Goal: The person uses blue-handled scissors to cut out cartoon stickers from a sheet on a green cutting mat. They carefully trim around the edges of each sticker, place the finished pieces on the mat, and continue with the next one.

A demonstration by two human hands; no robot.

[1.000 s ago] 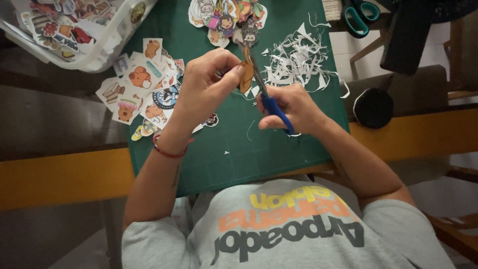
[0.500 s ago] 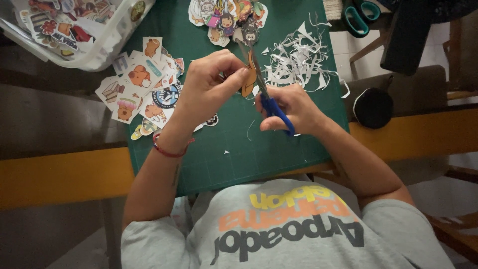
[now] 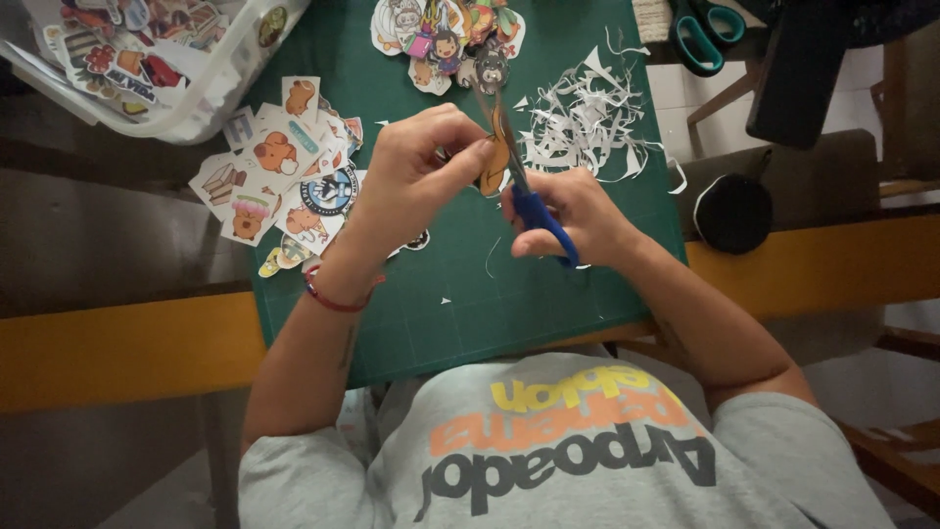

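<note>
Clear plastic tub (image 3: 211,93) of stickers sits far left, with a pile of uncut stickers (image 3: 284,176) spread beside it on the green cutting mat (image 3: 460,313). Little has changed since a moment ago: the left hand (image 3: 416,176) still pinches one orange sticker (image 3: 496,157) between its fingers, held just left of the right hand (image 3: 568,211), whose fingers are closed in the blue-handled scissors (image 3: 534,211). White paper trimmings (image 3: 587,122) lie far right; a second, teal pair of scissors (image 3: 707,34) rests beyond.

Yellow-edged table (image 3: 117,348) (dimly lit), wooden chair (image 3: 901,118) beside it.
</note>
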